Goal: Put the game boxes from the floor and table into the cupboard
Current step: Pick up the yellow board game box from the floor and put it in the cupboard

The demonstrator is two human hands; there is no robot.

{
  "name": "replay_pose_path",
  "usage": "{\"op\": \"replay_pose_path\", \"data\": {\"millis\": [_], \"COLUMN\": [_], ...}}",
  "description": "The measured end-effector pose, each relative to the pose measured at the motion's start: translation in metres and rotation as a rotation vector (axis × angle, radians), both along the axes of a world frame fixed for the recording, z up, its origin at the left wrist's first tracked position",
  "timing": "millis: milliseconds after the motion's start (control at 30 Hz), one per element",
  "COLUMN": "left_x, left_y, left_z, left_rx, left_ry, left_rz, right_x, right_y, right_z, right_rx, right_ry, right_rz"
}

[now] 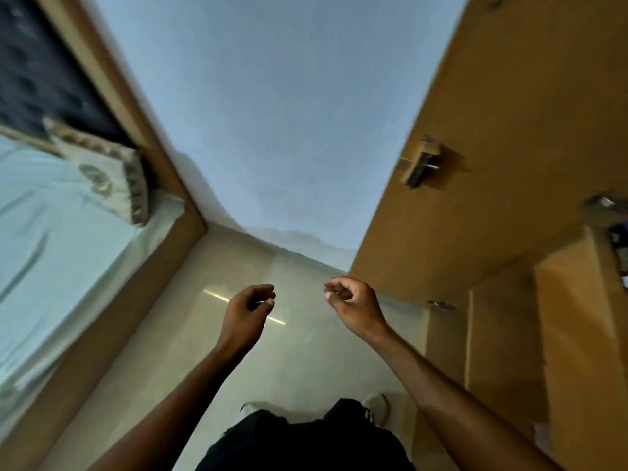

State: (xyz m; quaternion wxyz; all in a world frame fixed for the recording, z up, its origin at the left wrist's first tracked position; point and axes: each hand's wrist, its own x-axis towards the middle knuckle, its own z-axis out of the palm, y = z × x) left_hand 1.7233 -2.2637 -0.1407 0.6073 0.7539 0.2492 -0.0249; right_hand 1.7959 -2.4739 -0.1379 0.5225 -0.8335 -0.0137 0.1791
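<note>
Standing on the pale tiled floor [190, 338], the person is holding both bare hands out in front at mid-height, with nothing in either. Sitting at about seven o'clock from the picture's centre, the left hand [246, 314] is showing its fingers [263, 290] curling loosely inward toward the thumb, half closed around air. Hovering at about five o'clock, the right hand [353, 305] is curling its fingers [334, 287] the same way, tips nearly meeting the thumb, gripping nothing. The two hands are staying near each other but apart, palms turning toward one another.

Rising along the three o'clock side, the wooden cupboard [441, 198] is showing a metal handle [423, 166] on its door. At four o'clock an open compartment [503, 328] is showing bare board walls, and further out at three o'clock some dark items [620, 253] are sitting at the frame's edge, too blurred to tell whether they are game boxes. No game box is showing clearly anywhere.

Lying at nine o'clock, a bed [61, 239] with a light sheet is carrying a patterned pillow [102, 168]. Filling twelve o'clock, a plain wall [272, 113] is meeting the floor. A white shoe [375, 407] is peeking out at six o'clock.
</note>
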Motion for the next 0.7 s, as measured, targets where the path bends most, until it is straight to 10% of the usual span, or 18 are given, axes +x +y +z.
{"op": "replay_pose_path", "data": {"millis": [700], "left_x": [-0.308], "left_y": [0.361], "left_z": [-0.008], "left_rx": [-0.080], "left_ry": [0.008], "left_rz": [1.158], "right_x": [-0.162], "right_y": [0.552], "right_z": [-0.006], "right_rx": [-0.044], "right_ry": [0.061], "right_rz": [1.171]}}
